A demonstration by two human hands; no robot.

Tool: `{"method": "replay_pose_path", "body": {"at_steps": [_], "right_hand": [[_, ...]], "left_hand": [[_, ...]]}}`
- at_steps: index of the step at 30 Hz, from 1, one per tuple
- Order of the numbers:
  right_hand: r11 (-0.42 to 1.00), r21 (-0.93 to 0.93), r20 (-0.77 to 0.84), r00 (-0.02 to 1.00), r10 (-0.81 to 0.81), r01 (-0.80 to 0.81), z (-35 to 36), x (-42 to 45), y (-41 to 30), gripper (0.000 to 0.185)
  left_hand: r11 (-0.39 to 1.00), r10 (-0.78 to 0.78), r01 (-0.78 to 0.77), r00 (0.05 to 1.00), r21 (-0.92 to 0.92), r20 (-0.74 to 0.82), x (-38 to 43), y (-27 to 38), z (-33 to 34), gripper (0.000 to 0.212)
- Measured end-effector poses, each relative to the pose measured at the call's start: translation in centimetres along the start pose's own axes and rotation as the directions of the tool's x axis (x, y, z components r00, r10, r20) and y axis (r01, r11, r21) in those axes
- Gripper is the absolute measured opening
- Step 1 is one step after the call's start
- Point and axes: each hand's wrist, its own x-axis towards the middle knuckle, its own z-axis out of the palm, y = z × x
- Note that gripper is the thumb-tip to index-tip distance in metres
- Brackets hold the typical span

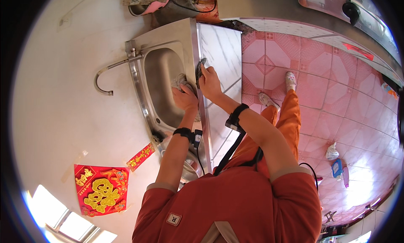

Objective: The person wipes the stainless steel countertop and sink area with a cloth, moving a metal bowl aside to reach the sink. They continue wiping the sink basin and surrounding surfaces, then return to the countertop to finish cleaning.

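My left hand [185, 97] is bunched around a pale grey cloth [179, 80] at the front side of a stainless steel sink [162, 69]. My right hand [210, 83] presses a dark scouring pad [200, 68], which looks like steel wool, against the sink unit's front metal edge [193, 41]. Below that edge is the cabinet front of white marble-patterned tiles [220, 53]. Fingers hide part of both the cloth and the pad. A curved metal faucet [109, 68] stands at the sink's wall side, its spout swung away from the basin.
A metal-edged counter [268, 6] runs along the far side, with a pink container [154, 6] near the sink's far end. Metal bowls [192, 164] sit close to my left forearm. Bottles [337, 168] and a white plastic bag [332, 151] are on the pink tiled floor [311, 88].
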Motion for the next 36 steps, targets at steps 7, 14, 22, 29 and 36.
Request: {"method": "replay_pose_path", "body": {"at_steps": [7,14,22,29,36], "right_hand": [[0.974,-0.080,-0.250,0.942,-0.224,0.210,-0.2,5.7,-1.0,0.050],[0.985,-0.085,-0.064,0.986,-0.153,0.147,-0.9,1.9,-2.0,0.053],[0.968,-0.160,-0.089,0.974,-0.208,0.192,-1.0,8.0,-1.9,0.055],[0.938,-0.179,-0.164,0.931,-0.326,0.296,-0.5,8.0,-1.6,0.055],[0.934,-0.186,-0.117,0.937,-0.330,0.306,-1.1,9.3,-3.2,0.057]], "left_hand": [[1.000,-0.023,0.022,0.999,0.019,0.043,0.1,-0.3,0.1,0.041],[1.000,0.004,-0.004,1.000,-0.024,-0.005,-0.1,-0.3,0.3,0.039],[1.000,0.011,-0.011,1.000,0.000,-0.002,0.1,-0.3,0.2,0.038],[1.000,0.011,-0.011,1.000,-0.001,-0.005,0.1,0.0,-0.1,0.038],[1.000,0.005,-0.005,1.000,-0.025,-0.019,0.2,0.0,0.1,0.038]]}}
